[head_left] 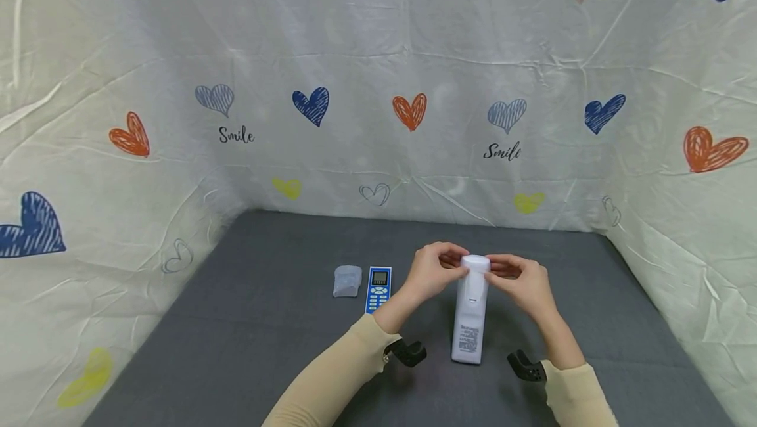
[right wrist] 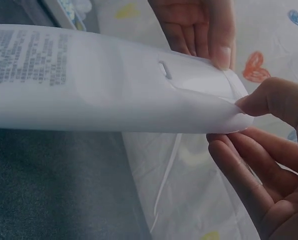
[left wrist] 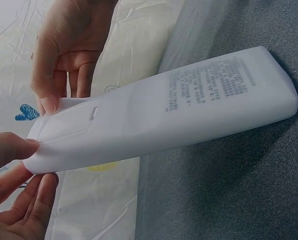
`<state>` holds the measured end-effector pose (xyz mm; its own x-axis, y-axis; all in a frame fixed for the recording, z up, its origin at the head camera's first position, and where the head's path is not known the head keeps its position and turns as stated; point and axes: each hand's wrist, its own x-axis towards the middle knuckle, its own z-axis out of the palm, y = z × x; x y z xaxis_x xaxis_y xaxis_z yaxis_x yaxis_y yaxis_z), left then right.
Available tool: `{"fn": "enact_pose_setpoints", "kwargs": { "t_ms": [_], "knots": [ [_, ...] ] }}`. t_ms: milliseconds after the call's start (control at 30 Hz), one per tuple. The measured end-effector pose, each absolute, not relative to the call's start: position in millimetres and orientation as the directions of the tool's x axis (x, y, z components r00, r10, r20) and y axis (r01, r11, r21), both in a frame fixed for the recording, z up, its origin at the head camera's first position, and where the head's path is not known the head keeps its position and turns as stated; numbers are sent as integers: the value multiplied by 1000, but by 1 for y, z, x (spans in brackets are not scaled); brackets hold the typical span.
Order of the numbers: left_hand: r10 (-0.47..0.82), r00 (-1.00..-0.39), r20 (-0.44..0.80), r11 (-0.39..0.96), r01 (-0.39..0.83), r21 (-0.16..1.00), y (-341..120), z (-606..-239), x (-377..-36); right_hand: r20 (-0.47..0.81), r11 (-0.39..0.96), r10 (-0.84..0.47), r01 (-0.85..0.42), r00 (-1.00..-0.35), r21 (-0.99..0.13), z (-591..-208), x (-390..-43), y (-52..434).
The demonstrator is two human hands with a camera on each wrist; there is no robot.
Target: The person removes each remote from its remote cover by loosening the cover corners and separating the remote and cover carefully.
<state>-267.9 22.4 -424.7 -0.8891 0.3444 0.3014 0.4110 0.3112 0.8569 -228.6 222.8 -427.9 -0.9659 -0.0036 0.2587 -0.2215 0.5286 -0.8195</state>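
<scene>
A white remote control (head_left: 471, 312) is tilted up, with its back and battery cover (left wrist: 71, 120) facing me and its near end down at the table. Small printed text covers the lower back. My left hand (head_left: 434, 270) pinches the raised end from the left, thumb on the back near the cover's edge and fingers beneath. From the other side, my right hand (head_left: 523, 282) pinches the same end, its thumb (right wrist: 256, 102) at the cover's corner. The cover lies in place, a small latch slot (right wrist: 164, 70) at its inner end. The remote's button side is hidden.
To the left on the dark grey table (head_left: 248, 348) lies a blue remote (head_left: 378, 286) with a small screen, partly behind my left forearm. Beside it sits a small translucent pouch-like item (head_left: 347, 281). A white cloth with printed hearts (head_left: 409, 112) walls in the back and sides.
</scene>
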Motion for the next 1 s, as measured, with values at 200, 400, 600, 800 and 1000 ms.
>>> {"fn": "enact_pose_setpoints", "kwargs": {
  "t_ms": [200, 400, 600, 800, 1000],
  "knots": [
    [349, -887, 302, 317, 415, 853, 23, -425, -268, 278, 525, 0, -236, -961, -818, -430, -230, 224],
    [353, -883, 310, 317, 425, 848, 24, -425, -268, 338, 515, -22, -301, -941, -803, -432, -234, 228],
    [356, -886, 297, 328, 416, 848, 26, -425, -267, 432, 517, -52, -395, -900, -760, -435, -235, 231],
    [374, -875, 307, 333, 435, 836, 25, -427, -267, 524, 517, -60, -476, -849, -712, -441, -235, 231],
    [393, -867, 307, 346, 449, 824, 26, -426, -266, 569, 547, -40, -495, -821, -675, -443, -237, 230]
  ]
}}
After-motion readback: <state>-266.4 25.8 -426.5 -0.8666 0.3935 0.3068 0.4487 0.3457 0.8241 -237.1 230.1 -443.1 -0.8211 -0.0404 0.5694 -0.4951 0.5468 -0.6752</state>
